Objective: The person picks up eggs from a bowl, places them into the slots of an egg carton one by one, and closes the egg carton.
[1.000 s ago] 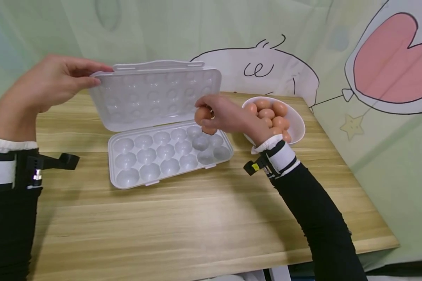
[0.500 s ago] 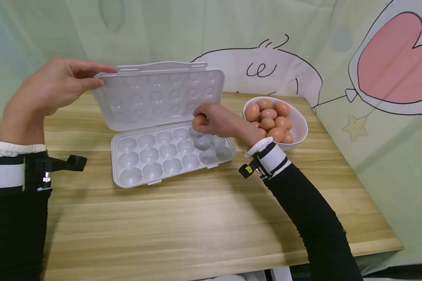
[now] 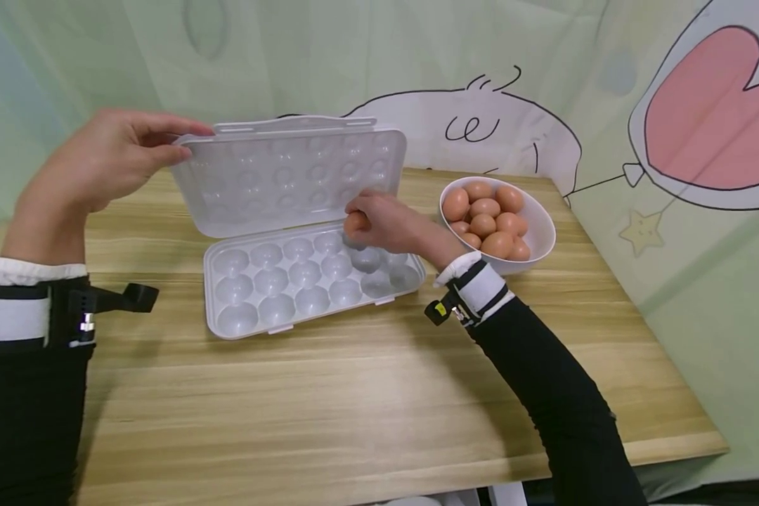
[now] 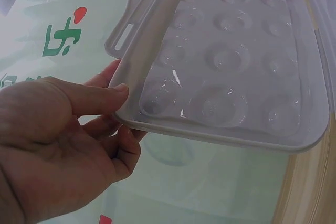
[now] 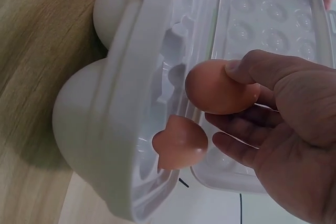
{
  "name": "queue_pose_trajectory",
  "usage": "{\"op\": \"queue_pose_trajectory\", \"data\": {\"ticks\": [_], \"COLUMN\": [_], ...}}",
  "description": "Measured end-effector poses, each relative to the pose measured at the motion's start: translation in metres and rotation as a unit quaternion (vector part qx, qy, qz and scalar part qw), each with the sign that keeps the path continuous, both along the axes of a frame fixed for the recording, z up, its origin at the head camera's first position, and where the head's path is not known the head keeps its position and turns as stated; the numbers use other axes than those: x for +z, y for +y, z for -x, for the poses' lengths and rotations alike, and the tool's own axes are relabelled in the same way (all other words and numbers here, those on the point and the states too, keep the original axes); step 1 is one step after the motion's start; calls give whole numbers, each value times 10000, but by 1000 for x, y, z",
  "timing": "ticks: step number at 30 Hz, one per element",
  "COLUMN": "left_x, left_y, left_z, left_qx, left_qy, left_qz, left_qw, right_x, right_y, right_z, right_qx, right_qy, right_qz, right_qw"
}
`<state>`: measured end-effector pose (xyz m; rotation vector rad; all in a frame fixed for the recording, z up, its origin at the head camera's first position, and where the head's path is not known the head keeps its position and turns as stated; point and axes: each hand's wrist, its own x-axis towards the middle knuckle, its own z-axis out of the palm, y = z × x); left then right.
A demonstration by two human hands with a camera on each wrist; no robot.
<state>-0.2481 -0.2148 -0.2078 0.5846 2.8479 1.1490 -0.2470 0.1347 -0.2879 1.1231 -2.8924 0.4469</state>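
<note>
Right hand [image 3: 388, 223] is clamped on 1 smooth reddish-brown egg [image 5: 223, 87], the thumb pressed to the shell and the fingers curved behind it. Nearest the viewer, 2 black sleeves [image 3: 563, 393] with white gathered cuffs come in from the lower corners, a black wrist device [image 3: 140, 298] strapped at each wrist. They lie over a pale wooden table [image 3: 329, 407] with streaked grain. On it rests a shallow white plastic egg tray [image 3: 304, 273] with 3 rows of round cups. The held egg is over the far row, near the tray's right end; I cannot tell whether it touches a cup. Just beside it, a second brown egg [image 5: 184, 142] sits at that end of the tray, seen in the right wrist view. Along the tray's far edge stands a translucent white plastic lid [image 3: 291, 172], raised, its inner face dimpled. Left hand [image 3: 117, 154] pinches the lid's upper left corner between thumb and fingers. To the tray's right, apart from it, a deep white oval bowl [image 3: 540, 228] holds at least 10 loose brown eggs [image 3: 497, 245]. Behind everything hangs a pale green cloth [image 3: 259, 63] printed with a pink heart [image 3: 702, 112] and a yellow star [image 3: 641, 230].
</note>
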Motion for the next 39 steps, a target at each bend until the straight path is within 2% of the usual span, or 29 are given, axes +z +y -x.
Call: {"op": "queue_pose_trajectory", "data": {"ticks": [10, 18, 39], "left_x": [-1, -3, -4], "left_y": [3, 5, 6], "left_z": [6, 11, 13], "left_qx": [6, 14, 129], "left_qy": [-15, -3, -43], "left_qz": [172, 39, 10], "left_qw": [9999, 10000, 9999], "right_x": [-9, -14, -22], "right_y": [3, 3, 2], "right_z": [1, 2, 6], "right_qx": [-88, -240, -178], "right_qy": [-131, -245, 12], "right_qz": [87, -76, -247], "right_qw": [9998, 9994, 9995]}}
